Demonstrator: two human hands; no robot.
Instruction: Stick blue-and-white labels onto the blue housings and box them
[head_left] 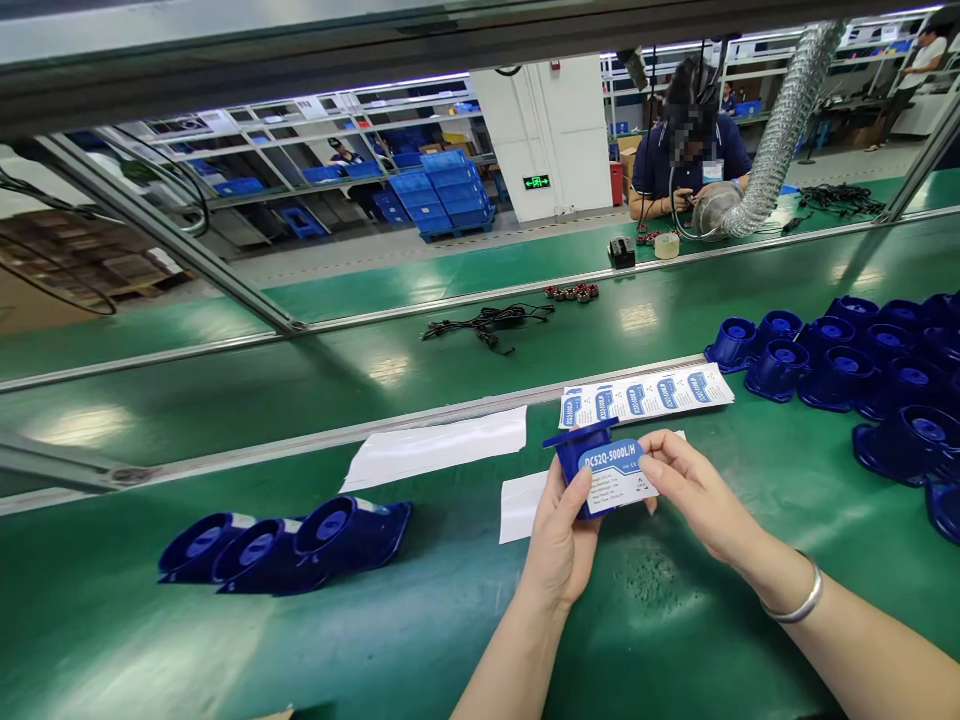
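My left hand point(559, 545) is closed around a dark blue plastic pump housing point(571, 452), its thumb on the front. Across the housing's face lies a blue and white label point(616, 476) printed "DC52Q-5000L/H". The label's right end is pinched in my right hand point(701, 492) and sticks out past the housing. How much of the label touches the plastic, I cannot tell. Just beyond my hands is a sheet of similar labels point(649, 400). White paper point(517, 508) lies partly hidden behind my left hand, and a longer white strip point(439, 447) lies farther left.
Several blue housings point(330, 540) lie tilted in a row at the left, with many more point(836, 372) grouped at the right. A metal rail point(315, 440) crosses the green bench. Beyond it are black cables point(487, 322), small copper-coloured parts point(574, 293) and a person point(690, 150) beside a flexible duct point(787, 130).
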